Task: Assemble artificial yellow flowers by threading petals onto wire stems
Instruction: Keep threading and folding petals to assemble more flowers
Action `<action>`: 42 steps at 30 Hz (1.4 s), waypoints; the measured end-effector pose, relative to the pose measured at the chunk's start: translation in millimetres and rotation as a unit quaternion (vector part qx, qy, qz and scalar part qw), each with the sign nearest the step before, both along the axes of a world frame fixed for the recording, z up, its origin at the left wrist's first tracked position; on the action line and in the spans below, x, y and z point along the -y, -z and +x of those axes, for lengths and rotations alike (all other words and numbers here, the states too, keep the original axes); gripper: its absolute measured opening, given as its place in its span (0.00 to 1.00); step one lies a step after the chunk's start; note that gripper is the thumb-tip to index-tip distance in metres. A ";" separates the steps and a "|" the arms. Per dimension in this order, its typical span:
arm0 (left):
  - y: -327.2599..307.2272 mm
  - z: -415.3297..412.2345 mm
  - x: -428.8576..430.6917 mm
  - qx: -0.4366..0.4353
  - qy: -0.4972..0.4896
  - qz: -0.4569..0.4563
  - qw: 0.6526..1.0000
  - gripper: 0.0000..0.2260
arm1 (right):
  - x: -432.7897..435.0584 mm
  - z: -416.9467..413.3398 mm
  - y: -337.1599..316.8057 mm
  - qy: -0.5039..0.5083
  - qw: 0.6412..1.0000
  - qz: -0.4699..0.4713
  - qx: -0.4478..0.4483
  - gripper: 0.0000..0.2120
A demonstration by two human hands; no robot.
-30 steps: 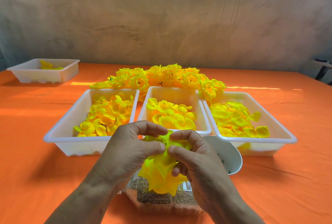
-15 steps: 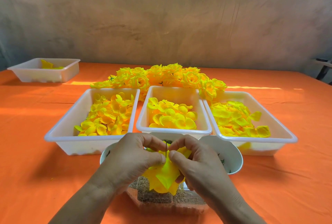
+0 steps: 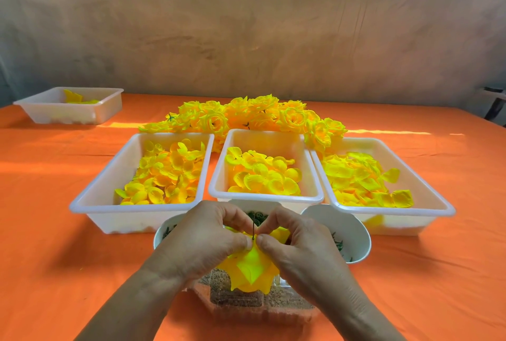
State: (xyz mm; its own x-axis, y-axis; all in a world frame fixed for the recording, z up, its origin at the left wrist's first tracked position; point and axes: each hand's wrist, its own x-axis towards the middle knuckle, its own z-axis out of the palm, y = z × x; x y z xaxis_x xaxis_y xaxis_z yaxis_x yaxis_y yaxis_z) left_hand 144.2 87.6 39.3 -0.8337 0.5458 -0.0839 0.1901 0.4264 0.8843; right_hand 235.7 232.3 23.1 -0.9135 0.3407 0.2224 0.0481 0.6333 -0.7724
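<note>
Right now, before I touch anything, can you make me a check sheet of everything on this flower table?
Surface: orange tablecloth, wrinkled, with sunlit stripes.
Job's things: yellow petal piece on a thin wire stem; three white trays of loose petals; finished flowers piled behind them.
Clutter: fourth tray at far left with few petals; two white bowls holding green bits; clear box beneath the hands.
Hands: left hand and right hand both pinch the petal piece at the wire.
Cables: nothing seen.
Surroundings: grey wall; dark object at the right edge, unclear.
</note>
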 end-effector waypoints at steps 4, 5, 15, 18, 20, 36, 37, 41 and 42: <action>3.3 -0.2 0.3 0.026 0.020 -0.004 0.999 0.09 | 0.6 -1.5 2.1 -0.002 1.000 0.007 0.016 0.02; 4.4 0.1 0.6 0.037 0.024 0.000 0.999 0.08 | 1.1 -1.1 2.8 -0.004 1.000 0.003 0.020 0.02; 1.7 -8.5 15.2 0.060 0.043 -0.008 0.997 0.14 | -16.0 6.3 -6.7 -0.049 0.993 0.052 0.098 0.06; -10.5 -15.9 29.0 0.007 0.031 0.009 0.999 0.21 | -29.5 14.2 -12.5 -0.043 0.992 0.057 0.108 0.14; -14.8 -17.3 30.5 -0.042 0.019 0.024 0.999 0.20 | -37.5 16.2 -16.0 -0.026 0.995 0.035 0.092 0.14; 34.0 7.3 -14.4 -0.087 0.061 0.068 0.992 0.11 | -91.6 -18.2 4.9 0.089 0.973 0.141 0.162 0.07; 37.5 7.6 -14.3 -0.088 0.062 0.064 0.992 0.10 | -91.8 -21.7 8.1 0.086 0.966 0.161 0.182 0.07; 48.9 11.1 -14.6 -0.084 0.048 0.078 0.992 0.10 | -91.5 -33.0 20.9 0.065 0.947 0.207 0.236 0.08; 51.3 11.6 -15.4 -0.086 0.040 0.084 0.992 0.09 | -91.9 -35.4 24.4 0.055 0.942 0.224 0.243 0.07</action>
